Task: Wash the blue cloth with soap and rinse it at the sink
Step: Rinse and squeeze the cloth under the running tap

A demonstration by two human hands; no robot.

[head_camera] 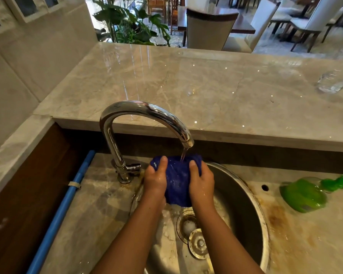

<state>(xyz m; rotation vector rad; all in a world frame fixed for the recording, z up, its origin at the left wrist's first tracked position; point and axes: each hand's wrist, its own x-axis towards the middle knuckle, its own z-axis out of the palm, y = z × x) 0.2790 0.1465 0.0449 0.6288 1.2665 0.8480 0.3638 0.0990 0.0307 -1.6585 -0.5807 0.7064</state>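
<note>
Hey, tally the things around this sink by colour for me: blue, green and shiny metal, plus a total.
Blue: 2, the blue cloth and the pipe
Green: 1, the bottle lying on its side
Metal: 3, the tap, the sink and the drain stopper
Total: 6

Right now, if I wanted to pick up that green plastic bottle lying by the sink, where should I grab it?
Probably round its wide body, from above. The green plastic bottle lies on its side on the wet stone counter, so both rounded flanks are free to clasp. Its narrow cap end points right and offers less to hold.
</note>
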